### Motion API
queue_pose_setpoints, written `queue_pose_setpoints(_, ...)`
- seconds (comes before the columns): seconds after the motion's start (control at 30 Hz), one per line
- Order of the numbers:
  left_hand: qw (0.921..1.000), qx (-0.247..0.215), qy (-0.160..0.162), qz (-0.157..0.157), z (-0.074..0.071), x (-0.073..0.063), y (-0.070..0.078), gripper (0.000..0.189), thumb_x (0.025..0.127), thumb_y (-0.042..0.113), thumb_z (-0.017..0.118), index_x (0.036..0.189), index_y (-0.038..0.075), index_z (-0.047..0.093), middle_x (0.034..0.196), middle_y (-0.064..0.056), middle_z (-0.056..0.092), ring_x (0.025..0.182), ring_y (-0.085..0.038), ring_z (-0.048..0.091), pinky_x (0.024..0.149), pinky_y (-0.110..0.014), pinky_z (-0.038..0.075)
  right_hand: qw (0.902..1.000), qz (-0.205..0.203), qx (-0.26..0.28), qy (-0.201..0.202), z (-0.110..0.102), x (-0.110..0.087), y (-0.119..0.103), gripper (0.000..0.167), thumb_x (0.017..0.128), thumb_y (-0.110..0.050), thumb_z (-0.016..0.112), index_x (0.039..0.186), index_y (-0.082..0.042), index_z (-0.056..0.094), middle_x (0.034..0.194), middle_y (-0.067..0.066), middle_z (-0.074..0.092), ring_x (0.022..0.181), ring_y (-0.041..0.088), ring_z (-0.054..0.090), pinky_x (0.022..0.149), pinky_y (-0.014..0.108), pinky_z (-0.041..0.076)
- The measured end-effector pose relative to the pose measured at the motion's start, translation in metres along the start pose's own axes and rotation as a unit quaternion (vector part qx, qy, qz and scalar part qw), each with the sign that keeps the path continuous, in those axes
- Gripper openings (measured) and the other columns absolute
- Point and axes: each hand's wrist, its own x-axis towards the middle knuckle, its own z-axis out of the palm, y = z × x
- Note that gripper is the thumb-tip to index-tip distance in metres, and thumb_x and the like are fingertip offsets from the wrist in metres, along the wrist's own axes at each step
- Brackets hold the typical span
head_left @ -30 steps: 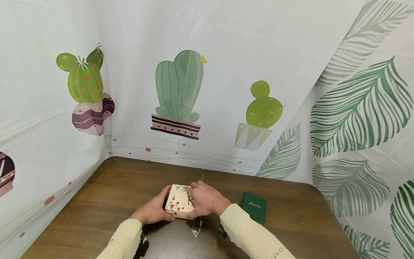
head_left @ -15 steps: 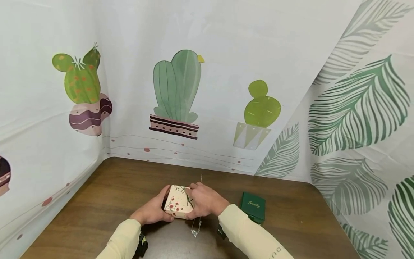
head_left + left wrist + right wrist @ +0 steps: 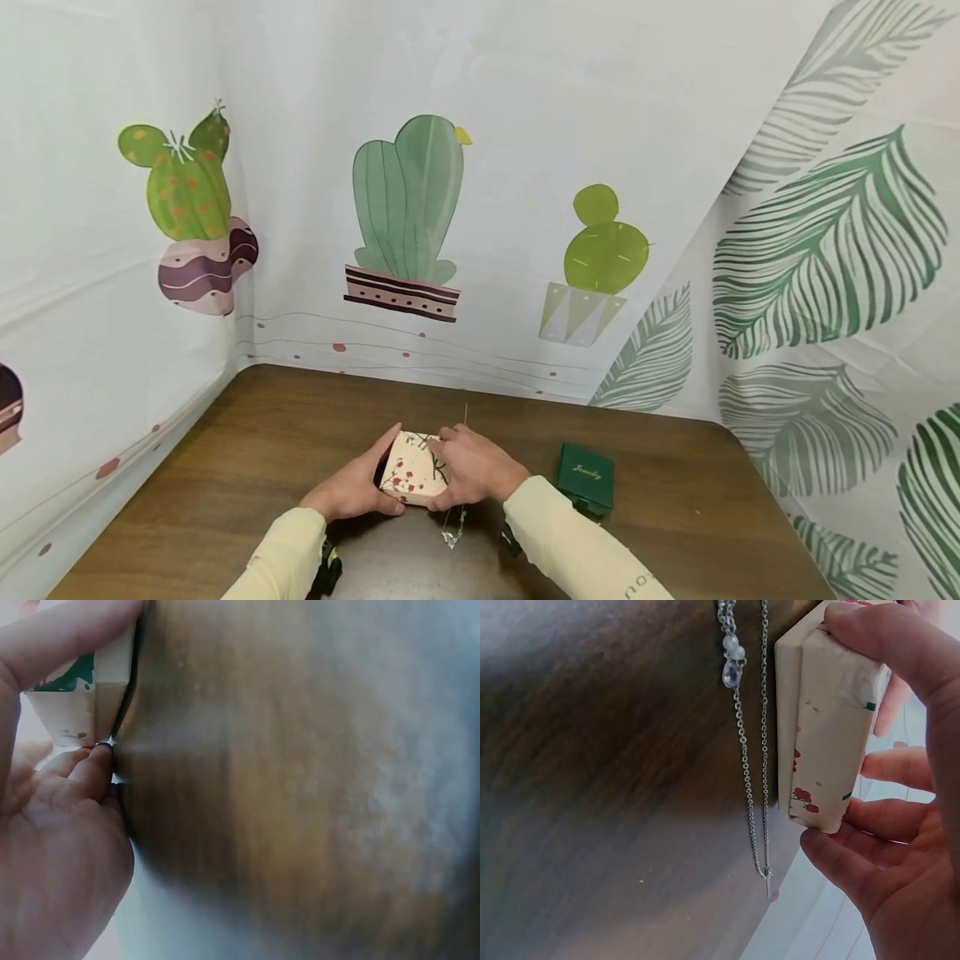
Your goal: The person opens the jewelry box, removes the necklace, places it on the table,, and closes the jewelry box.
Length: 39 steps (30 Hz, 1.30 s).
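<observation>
A cream jewellery box (image 3: 411,471) with red blossoms and green marks lies on the brown table, held between both hands. My left hand (image 3: 354,489) grips its left side, thumb at the near edge. On the right, my right hand (image 3: 480,468) grips the box with its thumb on the near side and fingers on the far side. A seam runs between lid and base of the box (image 3: 825,735) in the right wrist view. Beside it lies a silver chain necklace (image 3: 742,742) with pearl beads and a clear drop stone. The box's inside is hidden.
A dark green box (image 3: 587,473) with gold "Jewelry" lettering rests on the table (image 3: 300,425) beyond my right forearm. White cloth walls (image 3: 510,150) printed with cacti and leaves rise behind and at both sides.
The head view has shifted slightly. Both hands keep their hold on the cream jewellery box, with hardly any visible movement; the necklace and the green box stay in place.
</observation>
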Motion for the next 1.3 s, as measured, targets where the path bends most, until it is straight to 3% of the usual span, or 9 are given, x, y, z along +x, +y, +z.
queue_pose_setpoints(0.23,0.9999,0.014,-0.004,0.000,0.001,0.000,0.001,0.127,0.071,0.019,0.096,0.169,0.017,0.015,0.167,-0.022,0.035,0.144,-0.037,0.045,0.114,-0.057,0.037,0.9999,0.011,0.006,0.009,0.006,0.000,-0.001,0.088,0.077,-0.063,0.083,0.146,-0.011,0.059,0.122,-0.001,0.063,0.110,0.015,0.056,0.096,0.023,0.052)
queue_pose_setpoints(0.5,0.9996,0.029,-0.002,-0.005,0.003,0.000,0.003,0.127,0.070,0.018,0.096,0.169,0.016,0.016,0.164,-0.024,0.039,0.142,-0.038,0.047,0.113,-0.058,0.039,0.9990,0.021,0.036,0.016,0.010,-0.004,-0.002,0.092,0.077,-0.061,0.085,0.149,-0.011,0.056,0.124,0.000,0.062,0.120,0.018,0.057,0.097,0.023,0.052)
queue_pose_setpoints(1.03,0.9998,0.019,0.004,0.002,0.003,-0.001,0.004,0.128,0.069,0.014,0.096,0.168,0.012,0.014,0.166,-0.023,0.036,0.139,-0.034,0.047,0.112,-0.052,0.039,0.9982,0.019,0.052,0.025,0.011,-0.006,0.000,0.095,0.078,-0.062,0.084,0.152,-0.011,0.053,0.132,0.000,0.059,0.123,0.016,0.054,0.101,0.023,0.051)
queue_pose_setpoints(1.2,0.9997,0.020,-0.002,0.015,0.004,-0.001,0.005,0.135,0.067,0.015,0.097,0.168,0.006,0.008,0.169,-0.024,0.029,0.144,-0.035,0.043,0.115,-0.051,0.037,0.9971,0.028,0.070,0.011,0.011,-0.008,0.000,0.096,0.080,-0.062,0.083,0.154,-0.011,0.050,0.145,0.003,0.056,0.134,0.018,0.052,0.107,0.026,0.050)
queue_pose_setpoints(1.3,0.9993,0.028,-0.006,0.023,0.003,0.000,0.007,0.139,0.066,0.021,0.098,0.167,0.004,0.005,0.172,-0.024,0.022,0.151,-0.038,0.036,0.118,-0.054,0.035,0.9927,0.045,0.112,0.000,0.009,-0.011,0.001,0.098,0.081,-0.064,0.081,0.157,-0.013,0.047,0.157,0.008,0.049,0.145,0.025,0.047,0.113,0.034,0.049)
